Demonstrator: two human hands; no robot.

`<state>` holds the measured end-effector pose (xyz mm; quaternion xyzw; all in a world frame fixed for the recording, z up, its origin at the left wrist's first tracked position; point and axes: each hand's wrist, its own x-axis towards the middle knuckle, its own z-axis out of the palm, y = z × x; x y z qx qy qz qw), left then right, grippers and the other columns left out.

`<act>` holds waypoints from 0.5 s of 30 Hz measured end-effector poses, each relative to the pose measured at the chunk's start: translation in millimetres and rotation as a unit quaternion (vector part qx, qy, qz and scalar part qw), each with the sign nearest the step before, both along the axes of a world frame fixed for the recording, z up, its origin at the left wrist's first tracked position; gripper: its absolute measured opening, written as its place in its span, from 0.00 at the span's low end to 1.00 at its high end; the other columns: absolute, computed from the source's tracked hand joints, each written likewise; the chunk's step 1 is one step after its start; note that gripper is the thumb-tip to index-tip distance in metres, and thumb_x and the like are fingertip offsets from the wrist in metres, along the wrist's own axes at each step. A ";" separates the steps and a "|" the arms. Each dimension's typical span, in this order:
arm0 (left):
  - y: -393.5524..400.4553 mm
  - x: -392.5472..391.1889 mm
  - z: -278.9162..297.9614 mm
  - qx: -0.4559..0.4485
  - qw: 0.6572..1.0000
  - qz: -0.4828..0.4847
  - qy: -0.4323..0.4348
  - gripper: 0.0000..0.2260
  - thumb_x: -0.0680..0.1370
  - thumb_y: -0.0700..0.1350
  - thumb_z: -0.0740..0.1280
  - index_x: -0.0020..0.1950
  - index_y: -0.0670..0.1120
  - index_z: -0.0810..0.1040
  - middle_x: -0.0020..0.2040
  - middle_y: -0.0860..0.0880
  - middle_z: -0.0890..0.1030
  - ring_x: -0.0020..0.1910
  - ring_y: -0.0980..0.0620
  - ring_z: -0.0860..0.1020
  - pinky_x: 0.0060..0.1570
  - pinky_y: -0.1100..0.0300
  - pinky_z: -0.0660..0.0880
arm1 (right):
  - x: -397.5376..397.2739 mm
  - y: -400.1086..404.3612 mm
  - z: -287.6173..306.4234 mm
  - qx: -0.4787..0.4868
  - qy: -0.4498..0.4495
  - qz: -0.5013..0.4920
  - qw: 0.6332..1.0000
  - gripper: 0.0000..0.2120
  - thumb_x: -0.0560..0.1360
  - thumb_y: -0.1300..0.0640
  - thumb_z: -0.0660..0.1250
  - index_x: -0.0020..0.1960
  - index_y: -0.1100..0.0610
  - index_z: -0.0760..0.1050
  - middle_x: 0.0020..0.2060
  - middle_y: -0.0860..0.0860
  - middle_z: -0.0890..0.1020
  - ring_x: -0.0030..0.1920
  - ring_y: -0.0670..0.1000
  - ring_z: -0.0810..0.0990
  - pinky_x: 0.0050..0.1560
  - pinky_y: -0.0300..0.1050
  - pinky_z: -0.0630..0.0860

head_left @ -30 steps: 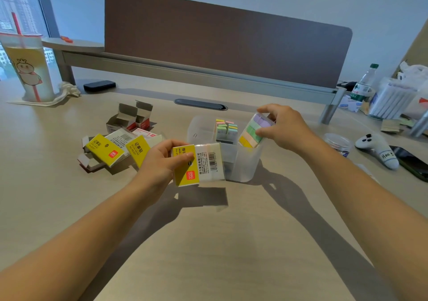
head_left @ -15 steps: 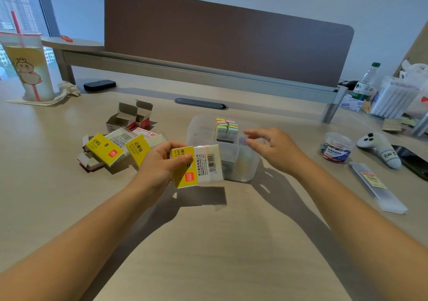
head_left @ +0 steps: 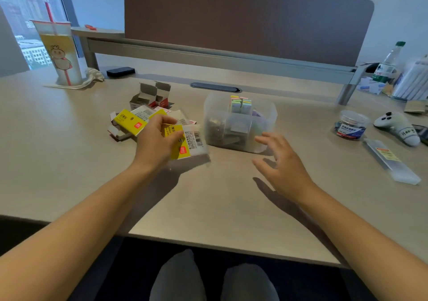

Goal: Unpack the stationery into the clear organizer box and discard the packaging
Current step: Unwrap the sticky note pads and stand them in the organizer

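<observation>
Across our pale desk point(head_left: 69, 161), the clear organizer box point(head_left: 266, 115) stands centre, sticky notes point(head_left: 240, 104) inside. Our left hand point(head_left: 155, 143) grips a yellow-and-clear package point(head_left: 190, 143) (just beside it); our right hand point(head_left: 284, 166) hovers empty, fingers spread.

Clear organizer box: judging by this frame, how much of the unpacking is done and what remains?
Done: the clear organizer box holds pastel sticky-note pads, and opened cartons lie beside flattened yellow wrappers. In hand: the left hand holds a yellow-and-clear wrapper; the right hand is empty. Left: the tub of clips and long clear packet look untouched, and no packaging looks discarded.
</observation>
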<state>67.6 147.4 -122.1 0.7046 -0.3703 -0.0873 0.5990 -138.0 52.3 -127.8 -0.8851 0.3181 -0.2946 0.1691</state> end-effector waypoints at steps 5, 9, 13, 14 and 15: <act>4.8 13.6 -9.2 0.157 0.966 0.104 -0.179 0.14 0.74 0.42 0.67 0.58 0.41 0.72 0.60 0.41 0.73 0.60 0.42 0.71 0.55 0.51 0.69 | 12.1 9.9 -8.5 0.008 0.176 0.057 0.983 0.22 0.75 0.49 0.60 0.67 0.56 0.65 0.67 0.52 0.70 0.66 0.51 0.66 0.66 0.42 0.61; 14.6 10.2 -7.0 0.173 0.924 0.086 -0.331 0.16 0.73 0.44 0.67 0.59 0.41 0.73 0.61 0.39 0.71 0.62 0.40 0.67 0.58 0.49 0.64 | 20.9 12.6 -6.4 -0.020 0.193 0.059 0.979 0.21 0.76 0.50 0.58 0.67 0.56 0.66 0.65 0.52 0.71 0.65 0.52 0.68 0.65 0.44 0.64; 27.9 5.8 -13.8 0.272 0.852 -0.075 -0.442 0.20 0.75 0.56 0.61 0.63 0.46 0.73 0.64 0.46 0.73 0.63 0.47 0.69 0.60 0.54 0.65 | 31.4 12.3 -6.0 -0.023 0.197 0.065 0.978 0.21 0.77 0.49 0.57 0.67 0.55 0.65 0.67 0.51 0.69 0.66 0.51 0.67 0.66 0.43 0.63; 28.3 9.8 -15.7 0.317 0.837 -0.088 -0.438 0.23 0.75 0.58 0.59 0.66 0.48 0.70 0.66 0.48 0.71 0.65 0.48 0.67 0.62 0.55 0.64 | 34.1 12.0 -6.3 -0.024 0.193 0.065 0.979 0.21 0.77 0.49 0.57 0.67 0.55 0.65 0.67 0.51 0.70 0.66 0.51 0.67 0.66 0.43 0.63; 27.1 14.7 -16.1 0.353 0.831 -0.095 -0.420 0.24 0.76 0.59 0.57 0.68 0.48 0.66 0.69 0.48 0.69 0.68 0.49 0.64 0.65 0.55 0.62 | 36.5 11.3 -6.8 -0.027 0.188 0.067 0.979 0.21 0.77 0.49 0.57 0.67 0.55 0.66 0.67 0.51 0.70 0.66 0.51 0.67 0.65 0.43 0.63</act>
